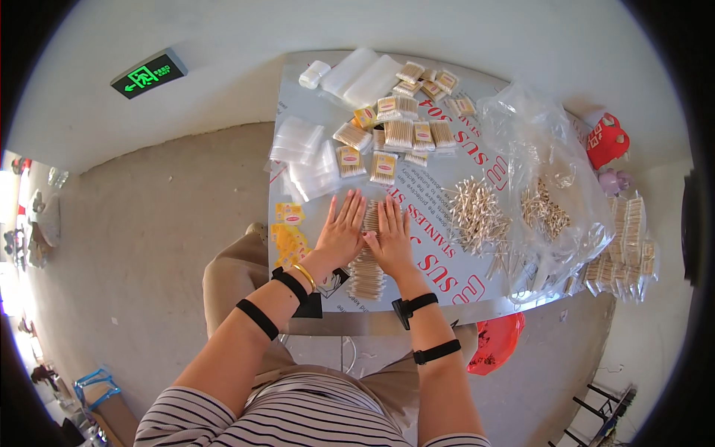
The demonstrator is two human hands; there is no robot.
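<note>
A long row of cotton swabs [367, 280], lying crosswise, runs up the table in front of me. My left hand [340, 232] lies along its left side with the fingers stretched out. Along the right side, partly over the row, rests my right hand [392, 240], fingers straight and the thumb pointing toward the left hand. Both hands touch the swabs, and part of the row is hidden under them. Yellow printed cards [290, 242] are scattered left of my left hand. Beyond my fingertips lie packed bags of swabs [383, 167].
Empty clear bags [307, 167] lie at the left, longer clear sleeves [363, 77] at the back. Loose swabs [477, 216] form a pile to the right, beside a big clear plastic bag [555, 223] holding more. Packed bundles [622, 257] sit past the table's right edge; a red bag [497, 344] is below.
</note>
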